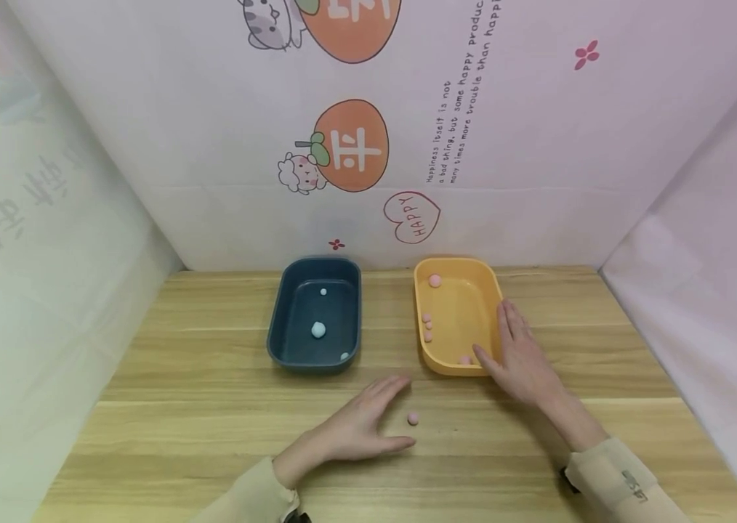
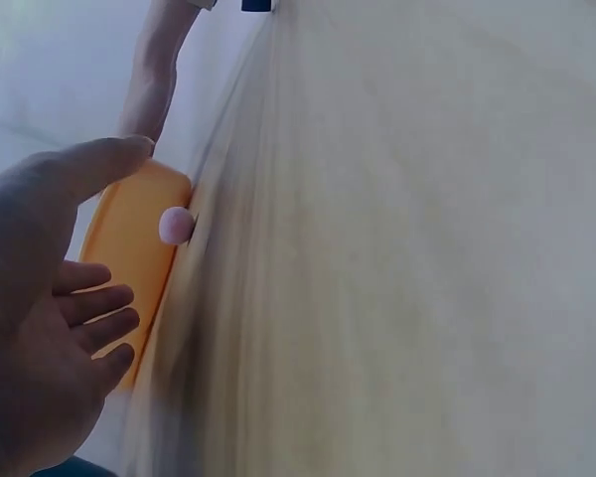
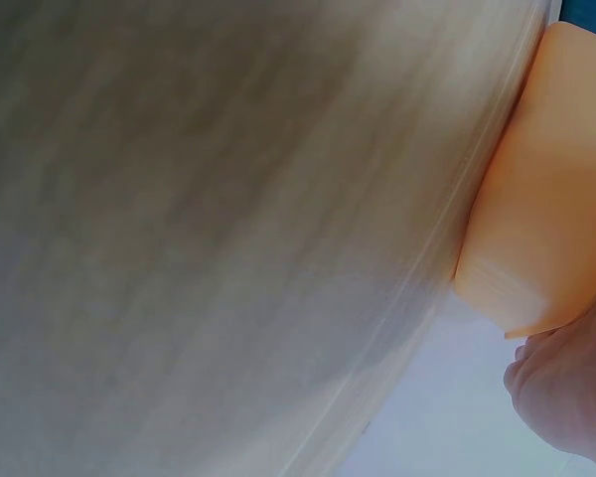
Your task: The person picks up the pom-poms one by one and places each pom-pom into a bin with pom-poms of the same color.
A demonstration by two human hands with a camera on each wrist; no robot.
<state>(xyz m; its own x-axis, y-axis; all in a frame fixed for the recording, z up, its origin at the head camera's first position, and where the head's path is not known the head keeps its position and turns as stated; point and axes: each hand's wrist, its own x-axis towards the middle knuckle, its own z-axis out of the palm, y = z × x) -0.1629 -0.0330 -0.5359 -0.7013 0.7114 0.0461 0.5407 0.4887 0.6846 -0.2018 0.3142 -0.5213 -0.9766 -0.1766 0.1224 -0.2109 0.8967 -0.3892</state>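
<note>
A small pink ball [image 1: 413,418] lies on the wooden table, between the spread thumb and fingers of my left hand [image 1: 358,425]. That hand holds nothing; in the left wrist view the ball [image 2: 176,226] shows beyond its thumb. At the right side of the yellow bin [image 1: 463,312] is my right hand [image 1: 525,367], fingers straight along the outer wall and thumb over the near right corner. Inside this bin are several pink balls, among them a larger one [image 1: 435,280] at the far left. The right wrist view shows the bin's orange-looking outer wall [image 3: 541,179] beside the hand.
A dark blue bin [image 1: 315,367] stands left of the yellow one, holding a larger pale blue ball [image 1: 319,330] and two smaller ones. Behind both bins rises a white printed backdrop [image 1: 211,145], with white sheets at either side of the table [image 1: 179,407].
</note>
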